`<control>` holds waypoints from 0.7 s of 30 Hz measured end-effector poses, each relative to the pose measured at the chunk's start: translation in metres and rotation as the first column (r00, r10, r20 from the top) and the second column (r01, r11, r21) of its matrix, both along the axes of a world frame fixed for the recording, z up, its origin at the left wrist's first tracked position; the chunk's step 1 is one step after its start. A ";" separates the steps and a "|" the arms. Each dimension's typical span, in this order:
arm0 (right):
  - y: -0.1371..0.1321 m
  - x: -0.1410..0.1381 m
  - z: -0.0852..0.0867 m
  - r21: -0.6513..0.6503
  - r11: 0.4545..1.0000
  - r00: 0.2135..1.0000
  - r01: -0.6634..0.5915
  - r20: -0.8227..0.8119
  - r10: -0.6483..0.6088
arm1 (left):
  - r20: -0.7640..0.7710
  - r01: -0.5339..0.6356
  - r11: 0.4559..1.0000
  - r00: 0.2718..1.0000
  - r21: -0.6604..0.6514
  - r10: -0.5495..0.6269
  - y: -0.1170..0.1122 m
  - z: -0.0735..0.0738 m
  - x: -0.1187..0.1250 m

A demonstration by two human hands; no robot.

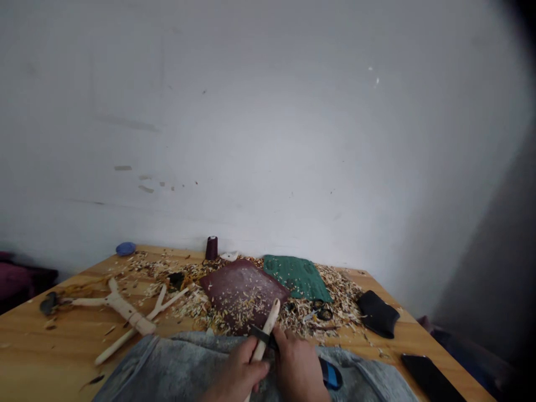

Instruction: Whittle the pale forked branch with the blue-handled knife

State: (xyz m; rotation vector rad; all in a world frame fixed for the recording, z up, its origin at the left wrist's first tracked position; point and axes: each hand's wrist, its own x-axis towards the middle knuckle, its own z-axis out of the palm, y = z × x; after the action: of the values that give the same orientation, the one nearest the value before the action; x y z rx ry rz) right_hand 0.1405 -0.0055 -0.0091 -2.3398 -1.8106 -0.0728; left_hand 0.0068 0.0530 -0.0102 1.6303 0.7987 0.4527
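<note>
We note a pale wooden stick (272,318) at the near edge, between the two hands, its long axis running from near to far and leaning right toward the far tip. The left hand (243,369) is nearer: its fingers wrap the stick's near part, below a dark blade. The right hand (299,365), just to the right, is closed round the knife (260,335), whose blade lies across the stick, roughly crosswise, sloping down toward the right. A blue-and-black end emerges right of that hand; we judge it the knife's handle. The hands are close together; the left is somewhat blurred, and whether they touch we cannot tell.

Past the blade, the stick's far part is bare of fingers. The left fingers sit close beneath the blade, which we judge the tightest clearance.

Surroundings: a grey cloth (188,363) lies under the hands, along the near side of the counter (33,357). Beyond the tip we see a maroon sheet (245,282) strewn with wood shavings (343,287), then a green sheet (293,273) farther right. Scissors (324,314) lie right of the tip, a phone (431,377) near right, and a forked wooden piece (129,314) well apart at left.
</note>
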 end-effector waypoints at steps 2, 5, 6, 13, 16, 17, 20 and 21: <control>0.000 -0.005 -0.001 -0.030 1.000 1.000 -0.005 0.020 0.005 | -0.023 -0.063 0.998 0.998 -0.018 0.063 0.002 -0.006 0.001; 0.000 -0.005 -0.003 -0.023 1.000 0.998 0.002 0.056 -0.001 | -0.038 -0.101 0.994 0.994 -0.027 0.100 0.004 -0.011 0.002; 0.000 -0.003 -0.003 -0.014 1.000 0.998 0.005 0.063 -0.005 | -0.024 -0.090 0.996 0.996 -0.030 0.089 0.004 -0.011 0.003; 0.003 0.006 -0.004 0.024 1.000 0.998 0.019 0.065 -0.021 | 0.048 -0.054 0.996 0.997 -0.073 0.058 0.002 -0.002 0.003; 0.002 0.004 -0.005 0.026 1.000 0.998 0.008 0.070 -0.009 | 0.064 -0.048 0.996 0.997 -0.073 0.053 0.001 -0.001 0.002; 0.002 0.003 -0.006 0.023 1.000 0.997 -0.008 0.072 0.006 | 0.053 -0.054 0.996 0.997 -0.074 0.058 0.001 -0.001 0.002; 0.000 -0.002 -0.008 0.011 0.998 0.995 -0.067 0.078 0.066 | 0.057 -0.066 0.996 0.996 -0.054 0.069 0.001 -0.003 0.001; -0.001 -0.003 -0.007 0.009 0.997 0.994 -0.076 0.081 0.075 | 0.063 -0.071 0.996 0.995 -0.046 0.074 0.001 -0.003 0.000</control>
State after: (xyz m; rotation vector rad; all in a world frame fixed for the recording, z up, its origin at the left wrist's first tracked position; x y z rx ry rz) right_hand 0.1377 -0.0063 -0.0165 -2.2890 -1.9282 -0.1700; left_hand 0.0071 0.0544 -0.0135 1.5427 0.8164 0.5333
